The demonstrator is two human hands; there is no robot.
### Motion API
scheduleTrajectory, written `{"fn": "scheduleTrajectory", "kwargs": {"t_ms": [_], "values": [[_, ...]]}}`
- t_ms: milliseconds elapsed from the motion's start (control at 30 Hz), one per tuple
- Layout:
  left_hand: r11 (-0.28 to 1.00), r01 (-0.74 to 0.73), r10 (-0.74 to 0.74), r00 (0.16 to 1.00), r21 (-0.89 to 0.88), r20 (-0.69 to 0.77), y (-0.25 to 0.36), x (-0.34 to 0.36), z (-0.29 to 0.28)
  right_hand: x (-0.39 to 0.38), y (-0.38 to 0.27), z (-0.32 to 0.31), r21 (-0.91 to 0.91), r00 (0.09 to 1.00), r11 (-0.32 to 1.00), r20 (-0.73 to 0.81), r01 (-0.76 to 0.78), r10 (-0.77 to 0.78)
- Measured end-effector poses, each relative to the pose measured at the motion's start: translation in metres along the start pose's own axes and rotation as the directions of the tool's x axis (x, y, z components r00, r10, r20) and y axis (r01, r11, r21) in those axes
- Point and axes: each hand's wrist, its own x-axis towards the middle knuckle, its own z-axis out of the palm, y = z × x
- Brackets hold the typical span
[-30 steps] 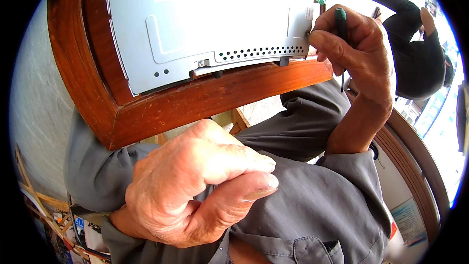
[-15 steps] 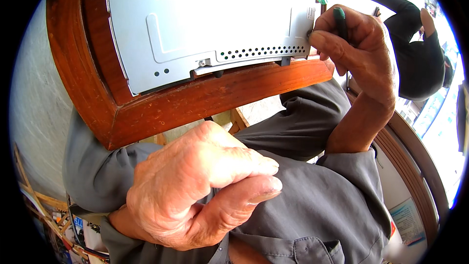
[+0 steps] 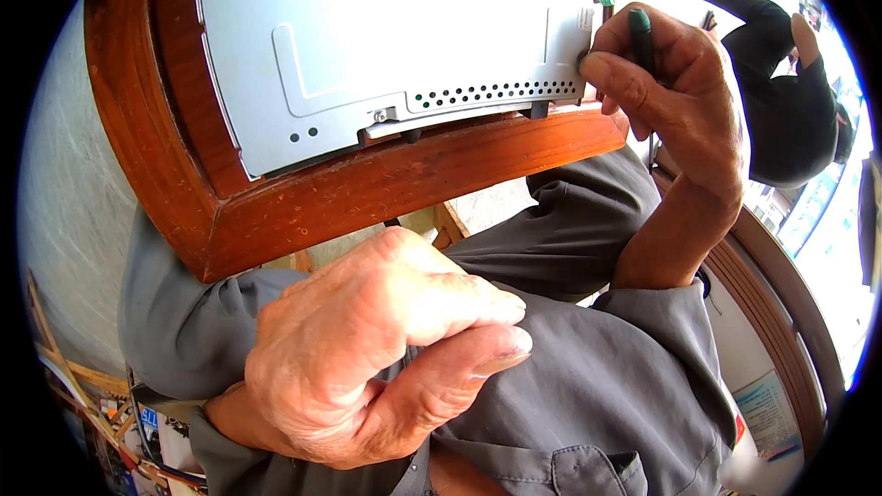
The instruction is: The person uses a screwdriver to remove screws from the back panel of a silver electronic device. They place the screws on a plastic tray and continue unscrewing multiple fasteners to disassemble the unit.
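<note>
A flat silver metal case, with a row of small round holes and a few screws along its near edge, lies on a reddish-brown wooden table. At its right edge, my right hand is closed around a screwdriver with a green and black handle. The right thumb and forefinger pinch at the case's corner; whatever lies between their tips is hidden. My left hand hangs over my lap, apart from the case, its thumb and forefinger pressed close together. What it holds, if anything, I cannot make out.
My grey-clad legs are below the table edge. Another person in dark clothes is at the upper right, beyond a brown frame rail. Wooden sticks and cables lie at the lower left.
My left hand has shifted very slightly to the right, still pinched. The case appears a touch further left and up. My right hand stays at the case's corner with the screwdriver.
</note>
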Motion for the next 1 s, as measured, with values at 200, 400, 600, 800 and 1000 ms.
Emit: {"fn": "scheduleTrajectory", "kwargs": {"t_ms": [200,400,600,800,1000], "values": [[1.0,0.004,-0.004,1.0,0.019,0.013,0.0,0.001,-0.001,0.001,0.002,0.001,0.031,1.0,1.0,-0.014,0.002,-0.002],[0.999,0.0,0.0,1.0,0.035,0.007,0.0,0.002,0.001,0.001,0.001,-0.001,0.07,0.999,0.997,-0.007,-0.041,0.041],[0.999,0.004,-0.004,1.0,0.054,-0.001,-0.001,0.002,0.001,0.001,-0.001,-0.001,0.082,0.995,0.992,0.007,-0.099,0.099],[0.998,0.017,-0.017,1.0,0.06,0.01,0.0,0.002,0.001,0.001,0.001,-0.001,0.094,0.996,0.992,0.017,-0.086,0.085],[0.998,0.023,-0.024,1.0,0.053,0.018,-0.001,0.002,0.002,0.004,0.012,0.0,0.092,1.0,0.996,-0.016,0.008,-0.007]]}}
